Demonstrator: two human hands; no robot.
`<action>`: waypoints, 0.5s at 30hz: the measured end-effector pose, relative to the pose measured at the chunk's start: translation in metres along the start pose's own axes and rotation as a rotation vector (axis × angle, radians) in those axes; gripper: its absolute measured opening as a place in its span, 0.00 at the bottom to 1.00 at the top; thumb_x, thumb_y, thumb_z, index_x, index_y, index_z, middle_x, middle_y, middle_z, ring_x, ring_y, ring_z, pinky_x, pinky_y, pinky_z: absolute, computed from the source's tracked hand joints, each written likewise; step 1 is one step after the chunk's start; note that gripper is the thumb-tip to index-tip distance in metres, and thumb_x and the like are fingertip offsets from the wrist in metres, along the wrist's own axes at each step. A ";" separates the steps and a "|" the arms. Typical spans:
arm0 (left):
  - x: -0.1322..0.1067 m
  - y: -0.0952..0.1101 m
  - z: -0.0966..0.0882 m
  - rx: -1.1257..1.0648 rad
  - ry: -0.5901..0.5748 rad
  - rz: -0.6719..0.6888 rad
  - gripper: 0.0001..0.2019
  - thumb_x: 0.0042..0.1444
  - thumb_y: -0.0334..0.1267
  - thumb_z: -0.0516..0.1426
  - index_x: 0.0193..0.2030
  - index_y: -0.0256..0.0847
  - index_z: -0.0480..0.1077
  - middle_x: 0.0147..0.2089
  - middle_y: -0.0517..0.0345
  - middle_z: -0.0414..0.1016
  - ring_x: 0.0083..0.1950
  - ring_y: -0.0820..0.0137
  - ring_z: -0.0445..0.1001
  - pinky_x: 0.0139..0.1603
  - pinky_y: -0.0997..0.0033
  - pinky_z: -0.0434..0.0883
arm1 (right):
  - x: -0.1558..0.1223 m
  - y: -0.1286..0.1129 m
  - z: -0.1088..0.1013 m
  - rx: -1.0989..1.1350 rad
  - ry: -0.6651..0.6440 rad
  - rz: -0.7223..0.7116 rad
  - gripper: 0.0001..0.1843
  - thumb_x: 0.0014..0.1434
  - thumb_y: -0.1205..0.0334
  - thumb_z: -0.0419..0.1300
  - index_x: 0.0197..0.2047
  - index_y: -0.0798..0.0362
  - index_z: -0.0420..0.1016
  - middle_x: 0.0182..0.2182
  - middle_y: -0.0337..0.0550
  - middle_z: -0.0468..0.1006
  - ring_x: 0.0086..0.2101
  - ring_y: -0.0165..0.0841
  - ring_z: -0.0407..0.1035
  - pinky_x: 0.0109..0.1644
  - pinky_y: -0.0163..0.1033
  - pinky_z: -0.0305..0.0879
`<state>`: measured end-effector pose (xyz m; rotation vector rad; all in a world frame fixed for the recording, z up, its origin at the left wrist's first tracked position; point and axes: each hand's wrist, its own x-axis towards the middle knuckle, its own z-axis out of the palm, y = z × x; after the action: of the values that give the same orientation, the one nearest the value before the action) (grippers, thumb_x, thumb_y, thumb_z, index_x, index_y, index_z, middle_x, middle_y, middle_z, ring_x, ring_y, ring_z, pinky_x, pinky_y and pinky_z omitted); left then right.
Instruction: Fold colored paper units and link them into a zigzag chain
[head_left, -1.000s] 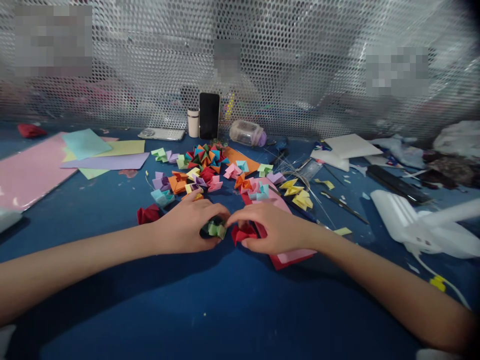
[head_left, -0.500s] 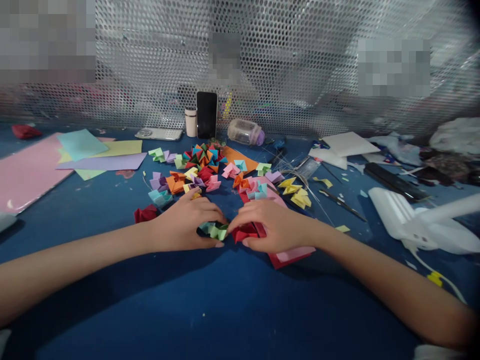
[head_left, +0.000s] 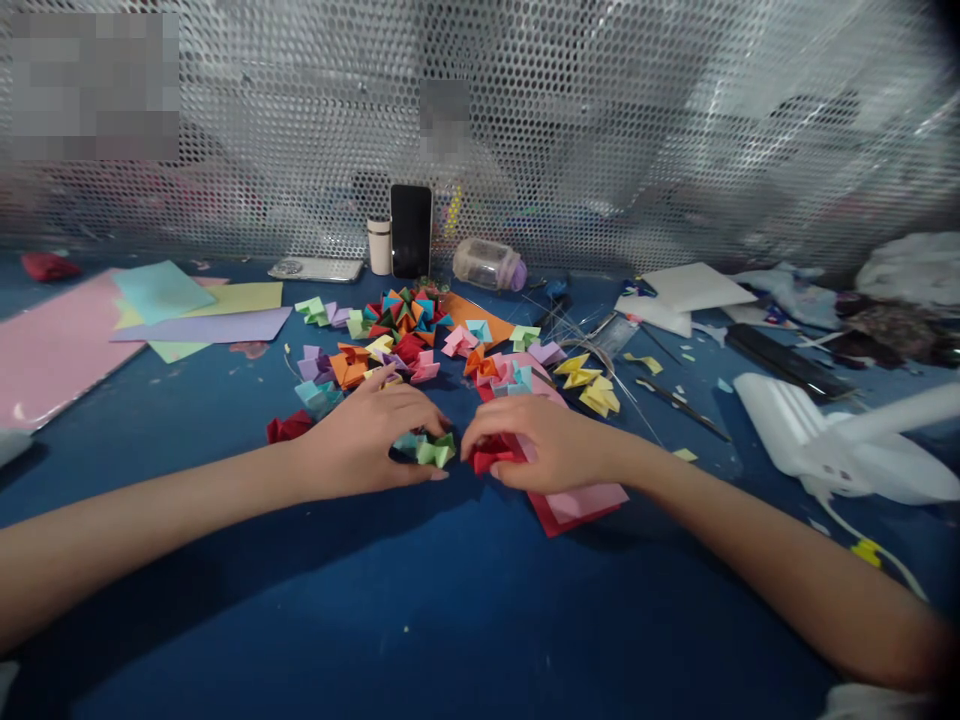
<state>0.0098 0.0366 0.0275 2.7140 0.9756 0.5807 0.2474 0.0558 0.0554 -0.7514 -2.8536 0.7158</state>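
My left hand (head_left: 375, 432) curls its thumb and fingers round a light green folded paper piece (head_left: 435, 452), with a teal folded piece (head_left: 407, 443) behind it, partly hidden by the fingers. Opposite it, my right hand (head_left: 544, 440) is bent over a red folded paper piece (head_left: 489, 456), thumb in front and fingers behind. Flat pink and red paper strips (head_left: 577, 505) lie beneath that hand. Just beyond the hands are loose folded pieces, among them orange (head_left: 349, 366), purple (head_left: 316, 364), pink (head_left: 460, 342) and yellow (head_left: 600, 395) ones.
A round multicoloured paper model (head_left: 409, 316) sits behind the loose pieces. Further back stand an upright phone (head_left: 411, 232) and a lying jar (head_left: 484, 263). Coloured sheets (head_left: 67, 335) spread at left; tweezers (head_left: 682, 408) and a white lamp (head_left: 795, 435) lie at right.
My fingertips have drawn slightly apart, and more of the light green piece shows between my left thumb and fingers. The view has shifted a little.
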 end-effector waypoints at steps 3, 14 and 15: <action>-0.001 0.001 -0.003 0.079 0.073 0.059 0.10 0.55 0.45 0.60 0.41 0.43 0.69 0.48 0.59 0.77 0.53 0.66 0.73 0.68 0.55 0.47 | 0.001 0.001 0.003 -0.229 0.113 0.005 0.15 0.49 0.67 0.59 0.42 0.52 0.78 0.42 0.47 0.75 0.42 0.39 0.69 0.46 0.45 0.62; -0.003 0.010 -0.003 0.192 0.208 0.105 0.06 0.59 0.40 0.55 0.41 0.43 0.66 0.45 0.58 0.78 0.47 0.67 0.76 0.68 0.52 0.47 | 0.009 -0.019 0.018 0.080 0.388 0.223 0.12 0.58 0.60 0.58 0.26 0.56 0.75 0.22 0.39 0.75 0.24 0.27 0.65 0.31 0.35 0.58; -0.004 0.010 -0.003 0.200 0.211 0.109 0.05 0.60 0.40 0.55 0.41 0.43 0.66 0.44 0.58 0.78 0.46 0.67 0.76 0.68 0.52 0.47 | 0.009 -0.020 0.018 0.094 0.367 0.222 0.12 0.58 0.60 0.57 0.26 0.56 0.75 0.23 0.39 0.76 0.25 0.27 0.65 0.31 0.35 0.58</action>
<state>0.0119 0.0265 0.0321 2.9437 0.9867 0.8473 0.2270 0.0374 0.0482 -1.0722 -2.4168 0.6520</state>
